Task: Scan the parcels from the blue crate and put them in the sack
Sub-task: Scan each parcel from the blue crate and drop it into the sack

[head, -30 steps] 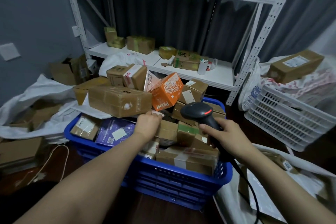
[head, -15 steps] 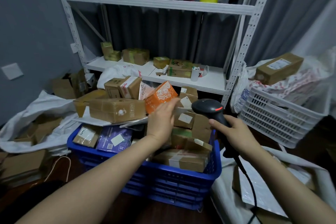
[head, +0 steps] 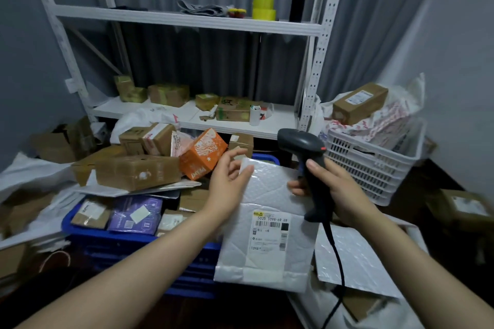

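Note:
My left hand [head: 227, 184] pinches the upper left edge of a white bubble mailer [head: 267, 195]. The mailer hangs upright in front of me, over the right end of the blue crate [head: 88, 238], its shipping label [head: 271, 232] facing me. My right hand [head: 344, 192] grips the handle of a black barcode scanner [head: 302, 141]; its lower fingers touch the mailer's right edge. The scanner head sits above the mailer's top right corner and its cable hangs down. The white sack [head: 361, 262] lies open at lower right with flat parcels inside.
The blue crate is heaped with parcels, among them an orange box [head: 200, 157] and a long brown box [head: 139, 171]. A white shelf rack [head: 187, 19] stands behind. A white slatted crate [head: 374, 168] with bags and a box is at the right. Cardboard boxes lie on the floor at both sides.
My left hand has lifted the white bubble mailer out of the crate and turned its label toward me. My right hand with the scanner has risen beside it. The camera tilted up.

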